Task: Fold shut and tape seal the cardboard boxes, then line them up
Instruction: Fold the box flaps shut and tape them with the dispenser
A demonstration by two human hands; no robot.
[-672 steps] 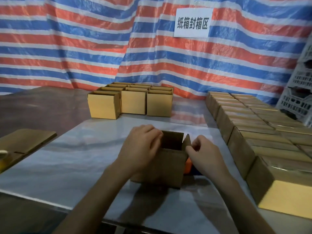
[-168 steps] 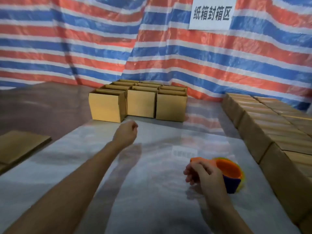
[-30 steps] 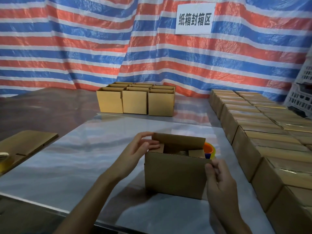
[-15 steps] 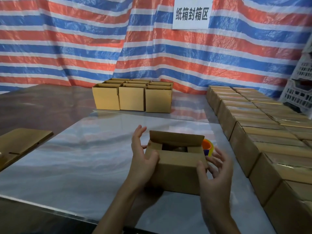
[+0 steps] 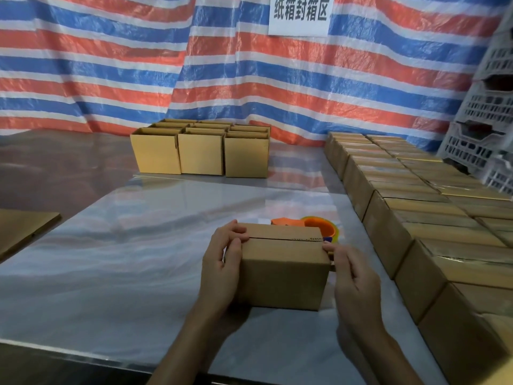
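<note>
A small brown cardboard box (image 5: 281,273) stands on the shiny table in front of me, its two top flaps folded down and meeting along a seam. My left hand (image 5: 222,262) grips its left end, fingers curled over the top edge at the seam. My right hand (image 5: 351,276) holds the right end, thumb at the top corner. An orange tape dispenser (image 5: 319,226) lies just behind the box, partly hidden by it.
Several open boxes (image 5: 200,151) stand in a block at the table's far middle. Rows of sealed boxes (image 5: 433,218) fill the right side. Flat cardboard (image 5: 22,229) lies at the left edge. White crates (image 5: 483,129) are stacked at far right before a striped tarp.
The box's top flaps, still open half a second ago, now lie folded shut. Both hands have moved onto the box's ends, holding the flaps down.
</note>
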